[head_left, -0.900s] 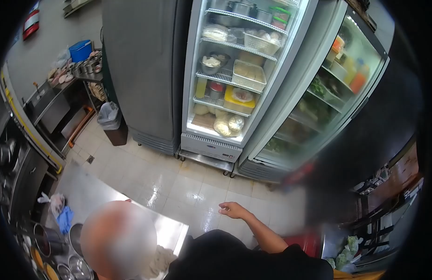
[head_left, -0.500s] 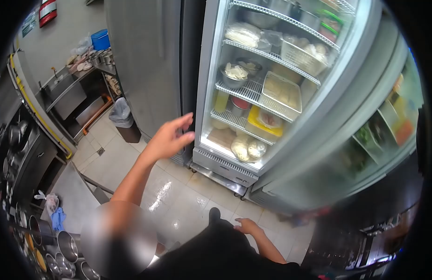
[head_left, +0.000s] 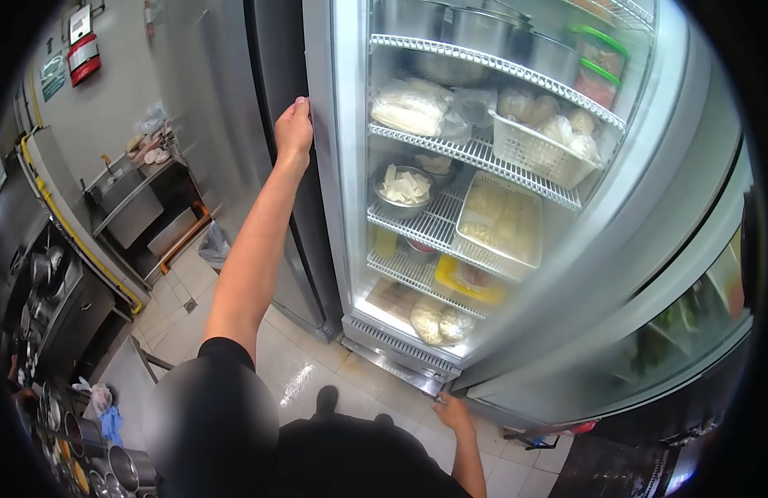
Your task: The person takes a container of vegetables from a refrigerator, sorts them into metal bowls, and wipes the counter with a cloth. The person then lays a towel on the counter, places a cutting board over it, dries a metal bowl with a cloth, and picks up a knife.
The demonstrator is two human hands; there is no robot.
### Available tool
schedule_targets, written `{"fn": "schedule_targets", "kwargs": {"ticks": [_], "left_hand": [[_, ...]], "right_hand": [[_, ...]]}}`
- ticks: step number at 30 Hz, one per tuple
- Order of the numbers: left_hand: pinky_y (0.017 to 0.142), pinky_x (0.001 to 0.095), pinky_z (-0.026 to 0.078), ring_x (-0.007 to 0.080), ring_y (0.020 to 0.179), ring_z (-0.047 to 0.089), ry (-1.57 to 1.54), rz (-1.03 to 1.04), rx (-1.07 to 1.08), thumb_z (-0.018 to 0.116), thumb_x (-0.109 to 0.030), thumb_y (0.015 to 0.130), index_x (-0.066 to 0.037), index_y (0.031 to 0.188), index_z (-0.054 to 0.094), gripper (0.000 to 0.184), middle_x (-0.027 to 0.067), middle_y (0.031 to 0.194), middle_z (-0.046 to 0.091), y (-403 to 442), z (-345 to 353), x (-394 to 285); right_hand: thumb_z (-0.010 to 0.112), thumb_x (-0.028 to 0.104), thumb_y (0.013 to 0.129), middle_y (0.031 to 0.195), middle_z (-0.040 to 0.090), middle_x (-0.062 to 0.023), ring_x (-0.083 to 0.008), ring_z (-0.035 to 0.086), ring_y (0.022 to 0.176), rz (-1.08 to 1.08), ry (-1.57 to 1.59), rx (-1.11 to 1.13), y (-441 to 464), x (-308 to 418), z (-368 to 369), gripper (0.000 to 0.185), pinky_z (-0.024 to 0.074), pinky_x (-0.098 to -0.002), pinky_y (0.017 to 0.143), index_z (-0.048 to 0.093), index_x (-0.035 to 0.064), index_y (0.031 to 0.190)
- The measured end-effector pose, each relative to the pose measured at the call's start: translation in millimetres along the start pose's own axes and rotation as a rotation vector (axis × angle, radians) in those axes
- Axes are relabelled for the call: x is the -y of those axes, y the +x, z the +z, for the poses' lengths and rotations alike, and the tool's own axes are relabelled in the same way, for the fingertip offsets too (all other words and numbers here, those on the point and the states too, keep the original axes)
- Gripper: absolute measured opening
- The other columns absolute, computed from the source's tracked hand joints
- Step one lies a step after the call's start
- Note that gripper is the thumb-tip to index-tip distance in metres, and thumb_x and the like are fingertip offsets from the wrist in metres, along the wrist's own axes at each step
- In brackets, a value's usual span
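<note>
My left hand is raised and closed at the left edge of the glass-front refrigerator, beside the dark side of a tall steel cabinet. Its fingertips are hidden, so what they grip cannot be made out. Low down, my right hand hangs with fingers loosely apart near the refrigerator's base, apparently holding nothing. Wire shelves inside hold a bowl of pale slices, a white basket, a tray of pale food, a yellow tray and bagged food.
A curved glass door spans the right side. Far left are a steel sink, a bin with a bag and a fire extinguisher. A steel table and several pots stand at lower left.
My left hand has reached forward and up, closing at the refrigerator's left edge. My right hand remains low. The view has moved nearer to the shelves.
</note>
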State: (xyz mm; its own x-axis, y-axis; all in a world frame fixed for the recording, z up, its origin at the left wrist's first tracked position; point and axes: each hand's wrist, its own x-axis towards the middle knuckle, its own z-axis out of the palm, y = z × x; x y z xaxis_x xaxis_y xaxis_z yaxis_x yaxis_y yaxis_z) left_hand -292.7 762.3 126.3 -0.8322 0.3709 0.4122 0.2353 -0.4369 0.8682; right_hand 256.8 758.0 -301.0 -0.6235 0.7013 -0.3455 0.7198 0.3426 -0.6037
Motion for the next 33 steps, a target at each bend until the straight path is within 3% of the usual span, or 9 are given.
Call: {"fn": "schedule_targets", "kwargs": {"ticks": [1,6,8,18,23,27,29,32,33], "left_hand": [[0.089,0.0301,0.043,0.0195,0.102,0.057,0.001,-0.008,-0.015,0.049,-0.037,0.096,0.009,0.119,0.056,0.052,0.0133,0.116,0.060,8.6,0.2,7.0],[0.082,0.0321,0.044,0.0174,0.090,0.057,0.107,-0.137,0.004,0.046,-0.044,0.096,0.006,0.109,0.062,0.054,0.0096,0.101,0.064,38.3,-1.6,10.7],[0.072,0.0303,0.043,0.0156,0.082,0.057,-0.129,-0.066,0.088,0.044,-0.046,0.097,0.004,0.109,0.062,0.055,0.0076,0.094,0.065,42.5,2.4,18.4],[0.065,0.0245,0.045,0.0099,0.073,0.057,-0.360,-0.237,0.420,0.038,-0.046,0.099,0.001,0.102,0.063,0.054,0.0039,0.088,0.065,27.9,-15.6,7.6],[0.044,0.0227,0.028,0.0053,0.046,0.037,-0.423,-0.214,0.372,0.039,-0.048,0.099,-0.014,0.060,0.044,0.052,-0.0041,0.055,0.044,28.5,-16.9,8.5],[0.039,0.0240,0.023,0.0066,0.039,0.030,-0.409,-0.126,0.489,0.036,-0.050,0.099,-0.013,0.055,0.041,0.057,-0.0037,0.049,0.039,-7.7,-62.4,-11.8],[0.035,0.0247,0.019,0.0077,0.035,0.024,-0.463,0.085,0.787,0.031,-0.051,0.100,-0.011,0.052,0.038,0.062,-0.0031,0.045,0.032,-27.0,-92.1,-27.2],[0.034,0.0239,0.020,0.0082,0.035,0.024,-0.767,-0.094,0.866,0.027,-0.052,0.100,-0.009,0.054,0.041,0.064,-0.0021,0.045,0.031,-38.7,-92.8,-54.7],[0.035,0.0235,0.023,0.0085,0.035,0.025,-0.747,-0.130,0.797,0.029,-0.051,0.100,-0.009,0.055,0.042,0.063,-0.0014,0.046,0.032,-40.8,-88.7,-63.5]], "right_hand": [[0.068,0.028,0.081,0.117,0.062,-0.0213,-0.0305,0.063,0.105,-0.020,0.062,0.025,0.2,5.5,7.7,0.050,0.0492,-0.0375,0.087,0.058,0.0001,0.121],[0.069,0.031,0.081,0.114,0.063,-0.0205,-0.0287,0.066,0.094,0.027,0.253,-0.014,-3.9,30.6,58.4,0.052,0.0505,-0.0357,0.084,0.058,-0.0012,0.120],[0.068,0.036,0.082,0.115,0.063,-0.0197,-0.0292,0.064,0.102,0.098,0.226,0.028,-1.5,35.8,89.2,0.054,0.0497,-0.0372,0.088,0.057,0.0045,0.124],[0.064,0.040,0.085,0.115,0.063,-0.0212,-0.0348,0.062,0.103,0.172,0.271,-0.089,4.7,209.4,158.6,0.055,0.0483,-0.0389,0.090,0.055,0.0041,0.126],[0.064,0.039,0.085,0.114,0.063,-0.0209,-0.0305,0.065,0.100,0.178,0.300,-0.248,12.1,219.7,167.5,0.053,0.0500,-0.0384,0.088,0.057,0.0044,0.125],[0.066,0.041,0.084,0.114,0.063,-0.0211,-0.0322,0.064,0.101,0.176,0.317,-0.231,8.9,214.3,188.2,0.057,0.0489,-0.0375,0.089,0.056,0.0034,0.125],[0.066,0.042,0.084,0.117,0.062,-0.0217,-0.0321,0.063,0.101,0.163,0.323,-0.213,2.7,225.4,197.5,0.061,0.0492,-0.0369,0.088,0.053,0.0022,0.128],[0.070,0.042,0.080,0.128,0.054,-0.0231,-0.0352,0.058,0.111,0.168,0.378,-0.222,-5.5,255.1,178.0,0.079,0.0463,-0.0365,0.093,0.038,0.0033,0.140],[0.074,0.040,0.076,0.131,0.052,-0.0218,-0.0353,0.054,0.116,0.028,0.341,-0.442,-11.2,254.9,188.5,0.087,0.0440,-0.0367,0.096,0.031,0.0036,0.143]]}}
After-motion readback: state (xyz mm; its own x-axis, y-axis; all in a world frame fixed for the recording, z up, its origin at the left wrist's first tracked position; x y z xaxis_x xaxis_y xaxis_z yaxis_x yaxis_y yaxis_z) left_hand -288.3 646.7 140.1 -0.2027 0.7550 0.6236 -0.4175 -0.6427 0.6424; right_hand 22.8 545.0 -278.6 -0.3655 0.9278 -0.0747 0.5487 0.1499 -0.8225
